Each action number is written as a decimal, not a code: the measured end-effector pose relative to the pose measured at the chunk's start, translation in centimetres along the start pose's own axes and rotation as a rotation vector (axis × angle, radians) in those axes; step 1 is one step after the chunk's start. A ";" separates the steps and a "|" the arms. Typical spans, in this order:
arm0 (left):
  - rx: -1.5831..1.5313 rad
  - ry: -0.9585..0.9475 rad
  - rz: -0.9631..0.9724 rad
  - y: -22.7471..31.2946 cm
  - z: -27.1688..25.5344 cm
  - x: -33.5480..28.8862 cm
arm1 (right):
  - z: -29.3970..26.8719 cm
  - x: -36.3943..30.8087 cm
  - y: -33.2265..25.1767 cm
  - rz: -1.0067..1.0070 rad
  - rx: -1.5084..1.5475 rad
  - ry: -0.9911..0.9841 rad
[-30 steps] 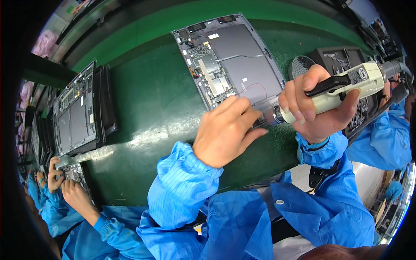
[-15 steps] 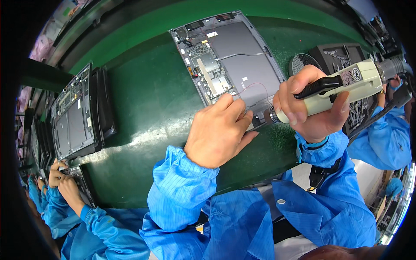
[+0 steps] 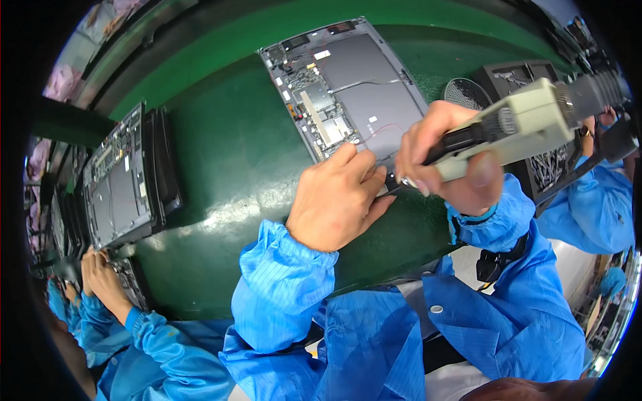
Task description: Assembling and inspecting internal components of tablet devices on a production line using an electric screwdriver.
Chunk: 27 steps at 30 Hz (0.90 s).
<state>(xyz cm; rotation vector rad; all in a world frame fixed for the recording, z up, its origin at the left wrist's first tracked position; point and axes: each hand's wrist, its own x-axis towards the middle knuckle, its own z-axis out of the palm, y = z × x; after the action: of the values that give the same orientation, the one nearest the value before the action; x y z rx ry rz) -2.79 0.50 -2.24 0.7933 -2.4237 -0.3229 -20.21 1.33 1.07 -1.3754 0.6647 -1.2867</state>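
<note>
An opened tablet (image 3: 374,93) lies on the green table, its circuit board and dark grey battery cells exposed. At its near edge, my left hand (image 3: 338,194) has bent fingers gripping the casing, thumb below; the fingertips are partly hidden. My right hand (image 3: 455,154) is wrapped around a pale electric screwdriver (image 3: 528,123) with a black lever. The screwdriver is tilted, its front end pointing at the tablet's near right corner, close to my left fingertips. Motion blur and my right hand hide whether its tip touches the casing. A thin red wire crosses the battery near that corner.
A black compartment tray (image 3: 491,77) of small metal pieces and a round mesh dish (image 3: 466,93) stand right of the tablet. More opened tablets (image 3: 120,180) are stacked at left. A co-worker's hands (image 3: 103,281) handle another device there; another person's blue sleeve (image 3: 582,180) shows at right.
My right hand and the screwdriver have shifted left and tilted, nearer my left hand. My left hand stays at the tablet's edge. The co-worker's hands at left have moved slightly.
</note>
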 end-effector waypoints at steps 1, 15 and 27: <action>0.004 0.003 0.013 -0.1 0.1 0.2 | 0.2 0.0 -0.1 -0.018 -0.042 0.062; 0.016 -0.038 -0.104 2.8 -0.1 1.5 | -8.6 2.0 -2.9 -0.307 -0.022 0.508; 0.020 -0.082 -0.097 2.6 -0.1 1.6 | -10.4 4.1 -0.2 -0.267 -0.026 0.703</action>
<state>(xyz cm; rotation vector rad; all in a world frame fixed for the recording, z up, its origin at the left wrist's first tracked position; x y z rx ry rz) -5.03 1.65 -0.47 0.9247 -2.4726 -0.3756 -28.92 -5.72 0.76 -1.0356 0.9878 -2.0131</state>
